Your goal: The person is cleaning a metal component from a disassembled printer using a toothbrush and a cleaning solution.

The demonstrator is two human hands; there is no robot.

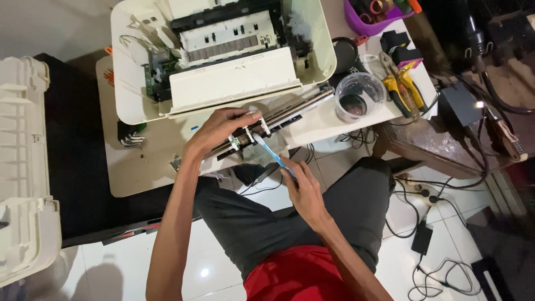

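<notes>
My left hand (pixel 220 129) grips a long metal roller shaft (pixel 290 113) with white and black fittings, holding it slanted over the front edge of the white table (pixel 139 167). My right hand (pixel 304 187) holds a blue toothbrush (pixel 273 153), its bristle end touching the fittings on the shaft just beside my left fingers. Behind the shaft sits an opened cream printer (pixel 223 56) with its insides exposed.
A clear plastic cup (pixel 360 96) stands at the right of the table, next to yellow-handled pliers (pixel 404 89) and black ink cartridges (pixel 401 47). A purple tub (pixel 370 22) sits at the back. A white printer cover (pixel 25 167) lies at left. Cables and a power strip (pixel 421 192) cover the floor.
</notes>
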